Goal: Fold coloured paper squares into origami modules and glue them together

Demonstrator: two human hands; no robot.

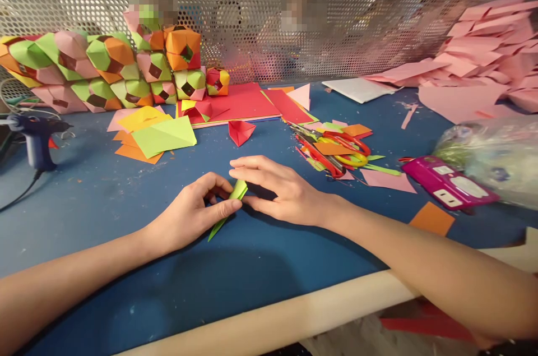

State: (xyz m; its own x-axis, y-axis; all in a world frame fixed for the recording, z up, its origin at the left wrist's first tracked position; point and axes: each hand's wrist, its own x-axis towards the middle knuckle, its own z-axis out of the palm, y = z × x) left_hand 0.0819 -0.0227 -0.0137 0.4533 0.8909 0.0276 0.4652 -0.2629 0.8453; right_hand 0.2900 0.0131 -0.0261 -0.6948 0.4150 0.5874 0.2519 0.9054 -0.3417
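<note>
My left hand [197,207] pinches a narrow folded piece of green paper [239,190] between thumb and fingers, just above the blue table. The paper's pointed end slants down toward me under the thumb. Close by on the right is my right hand [277,190], its fingers stretched out and apart, the fingertips beside the upper end of the paper. Whether they touch it I cannot tell. Beyond the hands lies a small red folded paper piece [241,133]. Loose green paper [165,136] rests on yellow and orange sheets to the left.
Folded paper balls [101,59] are stacked against a perforated metal screen [247,3]. A glue gun [36,134] stands at left. Scissors [323,151] lie among scraps at right, near a magenta device [449,182], a plastic bag [500,160] and heaped pink paper [487,59].
</note>
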